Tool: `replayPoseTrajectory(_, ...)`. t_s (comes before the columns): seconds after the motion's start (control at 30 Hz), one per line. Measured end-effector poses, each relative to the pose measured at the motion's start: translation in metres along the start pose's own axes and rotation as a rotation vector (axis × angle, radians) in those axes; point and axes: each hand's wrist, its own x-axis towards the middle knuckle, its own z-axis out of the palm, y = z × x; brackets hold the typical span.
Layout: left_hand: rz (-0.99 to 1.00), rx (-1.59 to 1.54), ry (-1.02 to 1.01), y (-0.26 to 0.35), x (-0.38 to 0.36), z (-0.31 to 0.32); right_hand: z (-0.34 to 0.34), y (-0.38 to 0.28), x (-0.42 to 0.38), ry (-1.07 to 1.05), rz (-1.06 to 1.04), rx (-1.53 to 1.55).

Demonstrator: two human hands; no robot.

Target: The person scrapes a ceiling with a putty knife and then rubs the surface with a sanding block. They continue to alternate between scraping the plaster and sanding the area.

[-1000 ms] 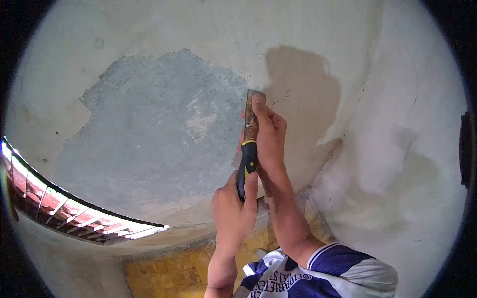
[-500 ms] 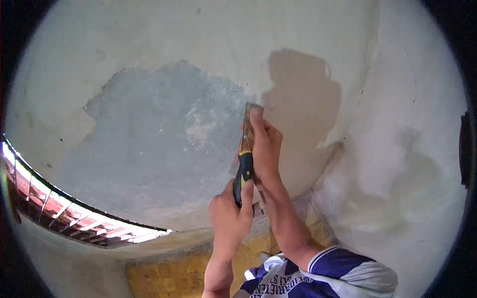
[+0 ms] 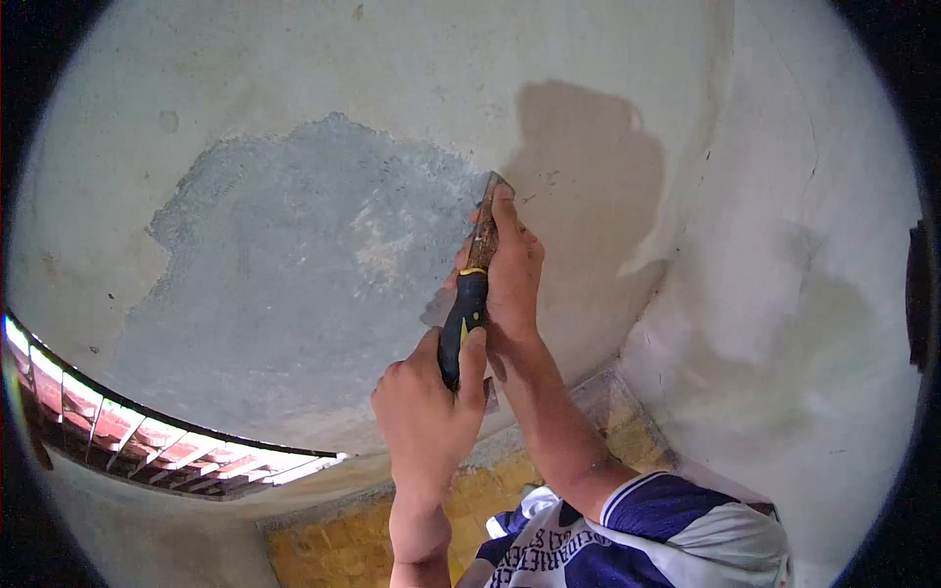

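A paint scraper (image 3: 464,312) with a black-and-yellow handle and a worn, brown-stained metal blade (image 3: 484,240) slants upward against the wall. My left hand (image 3: 428,407) is closed around the lower end of its handle, thumb along the side. My right hand (image 3: 514,269) grips the blade, its thumb pressed flat near the tip and its fingers behind. The blade's tip meets the right edge of a bare grey patch (image 3: 265,245), where the pale paint (image 3: 431,69) ends. A small flat brownish piece (image 3: 491,395) shows beside my right wrist; I cannot make out what it is.
At lower left is a barred opening (image 3: 147,436) with red roof tiles beyond it. A second, stained wall (image 3: 755,343) meets this one at the right. Yellow tiling (image 3: 343,549) lies below. A shadow (image 3: 588,176) falls right of the scraper.
Both hands and the scraper have shifted slightly up and left in view, and the scraper leans more to the right. The camera view has shifted a little too. The grip stays the same.
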Motion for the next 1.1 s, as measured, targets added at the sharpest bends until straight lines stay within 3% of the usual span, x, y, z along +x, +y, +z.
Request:
replayPoseTrajectory(0.2, 0.02, 0.005, -0.013, -0.005, -0.006, -0.006, -0.002, 0.008, -0.013, 0.004, 0.101, -0.059)
replayPoseTrajectory(0.33, 0.082, 0.072, 0.056, 0.0, 0.007, 0.003, -0.001, 0.002, 0.007, 0.049, -0.008, 0.04)
replayPoseTrajectory(0.53, -0.016, 0.064, -0.021, 0.002, -0.016, -0.014, -0.006, 0.007, -0.017, -0.048, 0.173, -0.04)
replayPoseTrajectory(0.7, 0.014, 0.072, 0.012, 0.009, 0.006, 0.003, -0.006, -0.008, 0.003, -0.002, 0.0, 0.004)
replayPoseTrajectory(0.9, -0.144, 0.037, -0.069, 0.0, -0.018, -0.016, -0.006, 0.011, -0.02, 0.002, 0.232, 0.056)
replayPoseTrajectory(1.0, 0.01, 0.177, 0.03, 0.01, -0.01, -0.011, -0.008, 0.003, -0.009, -0.015, 0.16, 0.08)
replayPoseTrajectory(1.1, -0.053, 0.072, -0.011, 0.01, -0.01, -0.013, -0.003, 0.004, -0.008, 0.0, 0.145, 0.091)
